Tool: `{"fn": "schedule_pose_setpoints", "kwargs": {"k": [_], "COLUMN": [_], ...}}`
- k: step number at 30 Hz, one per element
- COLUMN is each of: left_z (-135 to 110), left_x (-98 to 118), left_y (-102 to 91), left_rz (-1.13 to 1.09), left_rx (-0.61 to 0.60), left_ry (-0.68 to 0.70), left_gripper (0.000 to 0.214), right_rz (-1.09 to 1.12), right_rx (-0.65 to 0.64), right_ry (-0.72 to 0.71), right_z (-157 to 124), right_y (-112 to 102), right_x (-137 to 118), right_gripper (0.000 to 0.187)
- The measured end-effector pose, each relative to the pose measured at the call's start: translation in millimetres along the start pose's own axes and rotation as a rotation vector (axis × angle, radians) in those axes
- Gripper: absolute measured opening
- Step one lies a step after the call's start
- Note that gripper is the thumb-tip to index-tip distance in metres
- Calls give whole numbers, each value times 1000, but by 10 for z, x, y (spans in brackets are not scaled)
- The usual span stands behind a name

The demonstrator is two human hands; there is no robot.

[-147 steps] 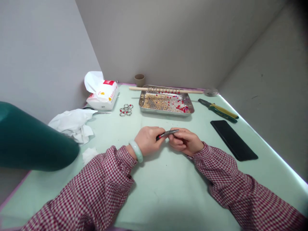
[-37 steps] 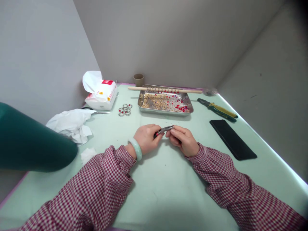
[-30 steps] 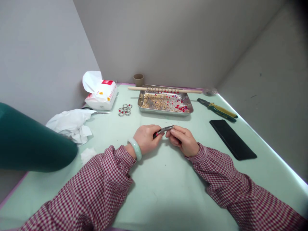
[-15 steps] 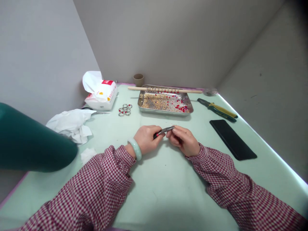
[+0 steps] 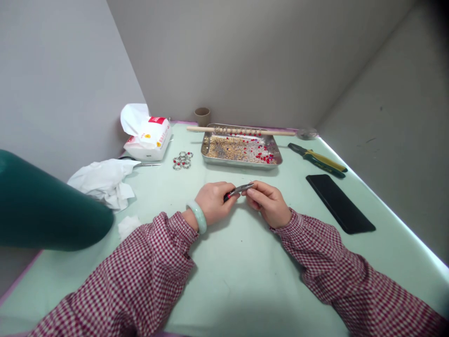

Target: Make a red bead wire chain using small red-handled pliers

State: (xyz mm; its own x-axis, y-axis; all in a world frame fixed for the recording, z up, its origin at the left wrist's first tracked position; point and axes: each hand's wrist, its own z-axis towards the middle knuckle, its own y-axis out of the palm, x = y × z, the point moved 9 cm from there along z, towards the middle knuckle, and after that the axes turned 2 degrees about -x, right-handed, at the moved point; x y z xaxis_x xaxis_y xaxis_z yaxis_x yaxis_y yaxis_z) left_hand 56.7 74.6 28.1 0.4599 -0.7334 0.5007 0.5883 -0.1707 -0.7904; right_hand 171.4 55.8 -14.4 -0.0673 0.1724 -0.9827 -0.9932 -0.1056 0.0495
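at the centre of the frame, the left hand [image 5: 214, 203] curls its fingers round the handles of the small pliers [image 5: 242, 188]; their tip points right, at the right hand's [image 5: 269, 204] bent thumb and forefinger, whether pinching anything i cannot tell.

A pale green tabletop [image 5: 228, 281] fills the lower frame and reaches the upper centre. On it, at upper left, sits a white tissue pack [image 5: 149, 140]; below that, crumpled white tissue [image 5: 105, 180], a small white scrap [image 5: 128, 225] and — at the left edge — a dark green cylinder [image 5: 49, 206]. A cluster of beaded rings [image 5: 183, 162] lies left of the upper-centre metal tray [image 5: 242, 164]. At right: green-and-yellow pliers [image 5: 317, 163] above a flat black rectangle [image 5: 340, 203].
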Motion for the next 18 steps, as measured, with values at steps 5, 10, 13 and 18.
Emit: {"fn": "schedule_pose_setpoints", "kwargs": {"k": [5, 10, 13, 18], "left_z": [7, 5, 5, 10], "left_x": [3, 20, 19, 21], "left_y": [-9, -15, 6, 20], "left_rz": [-17, -63, -128, -155], "left_rx": [-5, -13, -40, -53], "left_ry": [-12, -26, -39, -26], "left_gripper": [22, 19, 20, 19], "right_rz": [-12, -38, -16, 8], "right_rx": [1, -23, -42, -60], "right_ry": [0, -12, 7, 40], "right_z": [-1, -19, -38, -53], "right_y": [-7, 22, 41, 58], "right_x": [8, -37, -41, -27], "right_gripper": [16, 19, 23, 24]}}
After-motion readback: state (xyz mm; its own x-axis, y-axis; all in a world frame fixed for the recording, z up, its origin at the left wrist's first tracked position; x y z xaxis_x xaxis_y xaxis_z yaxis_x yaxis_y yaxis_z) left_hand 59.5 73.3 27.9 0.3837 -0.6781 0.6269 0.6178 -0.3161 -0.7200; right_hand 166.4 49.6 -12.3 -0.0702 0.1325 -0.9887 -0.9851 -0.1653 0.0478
